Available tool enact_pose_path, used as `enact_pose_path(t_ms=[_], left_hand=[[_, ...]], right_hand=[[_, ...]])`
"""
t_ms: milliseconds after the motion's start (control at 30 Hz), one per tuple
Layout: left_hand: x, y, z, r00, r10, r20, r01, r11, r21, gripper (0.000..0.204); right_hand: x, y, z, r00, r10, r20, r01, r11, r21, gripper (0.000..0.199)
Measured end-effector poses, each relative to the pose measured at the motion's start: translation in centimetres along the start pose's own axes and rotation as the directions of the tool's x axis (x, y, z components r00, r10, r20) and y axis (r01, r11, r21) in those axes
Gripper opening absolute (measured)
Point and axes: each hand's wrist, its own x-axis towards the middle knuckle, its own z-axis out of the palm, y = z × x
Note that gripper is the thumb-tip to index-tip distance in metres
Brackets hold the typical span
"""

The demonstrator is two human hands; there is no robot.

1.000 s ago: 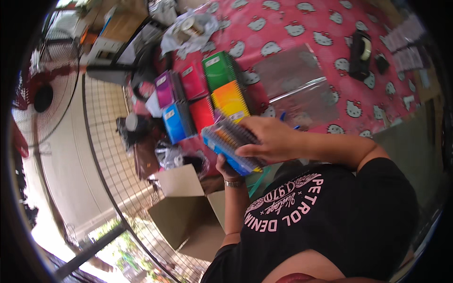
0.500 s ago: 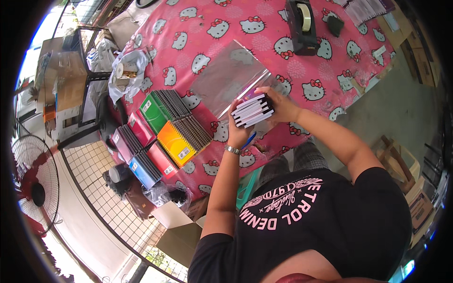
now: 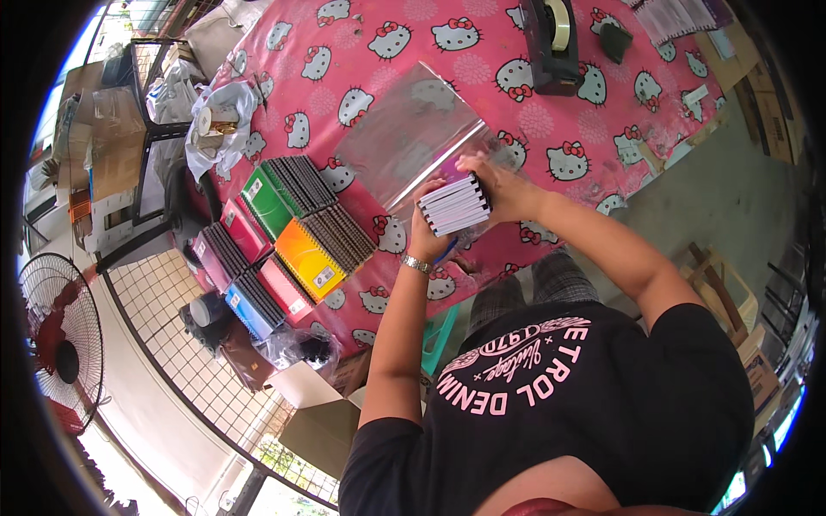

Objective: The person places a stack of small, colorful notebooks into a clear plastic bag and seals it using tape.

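My left hand [image 3: 425, 227] and my right hand [image 3: 509, 191] grip a stack of small notebooks [image 3: 454, 207] from both sides, above the table's near edge. White page edges face up, and dark binding shows beside my right hand. Some purple cover shows at the far side of the stack. Just beyond it, a clear plastic sheet or bag [image 3: 400, 129] lies flat on the table. A blue pen [image 3: 446, 250] is partly hidden beside my left wrist.
Spiral notebooks [image 3: 310, 258] in several colours stand in piles at the left. A black tape dispenser [image 3: 551, 52] sits far right, near a dark small object [image 3: 614, 41]. A white plastic bag [image 3: 220, 129] holds a roll at the far left; a fan [image 3: 62, 344] stands beyond.
The notebooks in my hands were staggered and are now lined up more evenly. Both hands stay closed round the stack. The view has shifted slightly.
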Motion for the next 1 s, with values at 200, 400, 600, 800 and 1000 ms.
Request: enact_pose_path(t_ms=[200, 400, 600, 800, 1000], left_hand=[[-1.9, -4.9, -1.7, 0.984, -0.018, 0.176, -0.017, 0.981, 0.194, 0.075], [3.1, 2.4, -7.9, 0.95, -0.251, 0.186, 0.308, 0.852, -0.422, 0.072], [5.4, 1.6, -7.1, 0.736, -0.676, -0.035, 0.58, 0.657, -0.482, 0.055], [5.2, 0.4, -5.9, 0.716, -0.694, -0.074, 0.515, 0.597, -0.615, 0.03], [5.0, -0.1, -5.5, 0.717, -0.683, -0.14, 0.486, 0.634, -0.601, 0.033]], right_hand=[[3.0, -8.3, -2.2, 0.99, -0.053, 0.131, 0.107, 0.89, -0.444, 0.079], [5.3, -4.9, -3.0, 0.881, 0.47, -0.052, -0.447, 0.864, 0.233, 0.059], [5.7, 2.9, 3.2, 0.558, 0.826, 0.084, -0.689, 0.404, 0.602, 0.064], [7.7, 3.0, 2.1, 0.541, 0.829, 0.142, -0.821, 0.485, 0.3, 0.06], [7.3, 2.8, 1.5, 0.709, 0.703, 0.064, -0.705, 0.701, 0.106, 0.058]])
